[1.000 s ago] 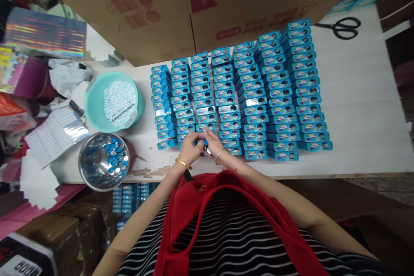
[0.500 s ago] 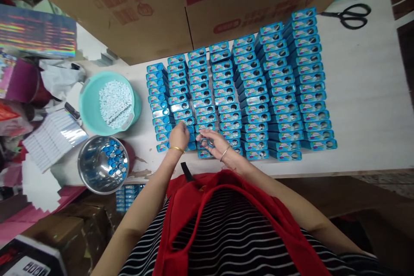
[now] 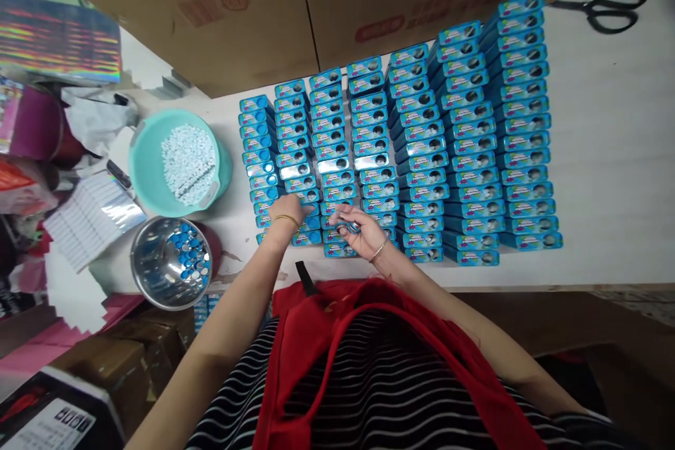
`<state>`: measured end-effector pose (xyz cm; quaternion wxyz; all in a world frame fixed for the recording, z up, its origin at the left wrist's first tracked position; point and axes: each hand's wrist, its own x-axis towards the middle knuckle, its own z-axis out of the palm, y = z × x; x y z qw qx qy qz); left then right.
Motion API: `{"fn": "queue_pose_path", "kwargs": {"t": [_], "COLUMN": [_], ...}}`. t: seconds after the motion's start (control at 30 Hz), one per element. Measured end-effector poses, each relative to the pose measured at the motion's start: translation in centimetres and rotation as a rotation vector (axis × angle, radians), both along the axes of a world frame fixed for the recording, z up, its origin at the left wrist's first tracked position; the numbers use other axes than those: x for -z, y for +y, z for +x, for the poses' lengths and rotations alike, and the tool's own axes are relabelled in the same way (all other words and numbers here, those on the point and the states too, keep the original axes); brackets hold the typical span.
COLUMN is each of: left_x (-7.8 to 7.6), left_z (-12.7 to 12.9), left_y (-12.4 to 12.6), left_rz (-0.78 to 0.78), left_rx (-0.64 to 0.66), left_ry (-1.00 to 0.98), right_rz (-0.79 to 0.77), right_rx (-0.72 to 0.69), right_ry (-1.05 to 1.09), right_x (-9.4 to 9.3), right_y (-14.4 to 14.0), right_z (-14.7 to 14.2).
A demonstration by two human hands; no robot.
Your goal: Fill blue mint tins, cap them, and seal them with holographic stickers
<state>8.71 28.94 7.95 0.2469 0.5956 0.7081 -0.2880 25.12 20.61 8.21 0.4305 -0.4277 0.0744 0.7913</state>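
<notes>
While the right hand (image 3: 361, 228) pinches a small round silver-and-blue piece (image 3: 352, 227) over the near edge of the rows, the left hand (image 3: 287, 211) lies flat with loose fingers on the blue boxes (image 3: 401, 148) at about nine o'clock from it, gripping nothing that I can see. These small boxes stand in tight overlapping rows across the white bench (image 3: 606, 155). A steel bowl (image 3: 169, 261) of similar blue and silver pieces sits at eight o'clock, a teal basin (image 3: 179, 163) of white bits at ten o'clock, and scissors (image 3: 612, 3) far off at two o'clock, beside a cardboard carton (image 3: 316, 7). One risk, as I judge it: the rows lean on each other, so a nudge from the resting hand could topple a row, and the pinched piece could slip between boxes.
</notes>
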Motion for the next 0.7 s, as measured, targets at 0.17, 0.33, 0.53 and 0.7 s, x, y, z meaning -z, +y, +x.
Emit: {"fn": "queue_pose_path", "kwargs": {"t": [0.17,0.33,0.53,0.7], "left_x": [-0.7,-1.4,-1.7,-0.5], "left_z": [0.2,1.5,1.6,0.2], "left_y": [-2.2,-6.5,-7.1,-4.1], "left_rz": [0.135,-0.134,-0.336,0.188], "left_rx": [-0.096,-0.865,-1.27,-0.979], "left_ry": [-0.225,-1.134,-1.36,-1.121], "right_rz": [0.031,0.079,0.274,0.221], "right_rx": [0.052,0.041,-0.073,0.103], "right_ry": [-0.008,-0.058,-0.28,-0.431], "right_x": [-0.2,-0.3,-0.1,0.5], "right_y": [0.8,1.2,1.6,2.1], "right_z": [-0.2,-0.7,-2.2,-2.6]}}
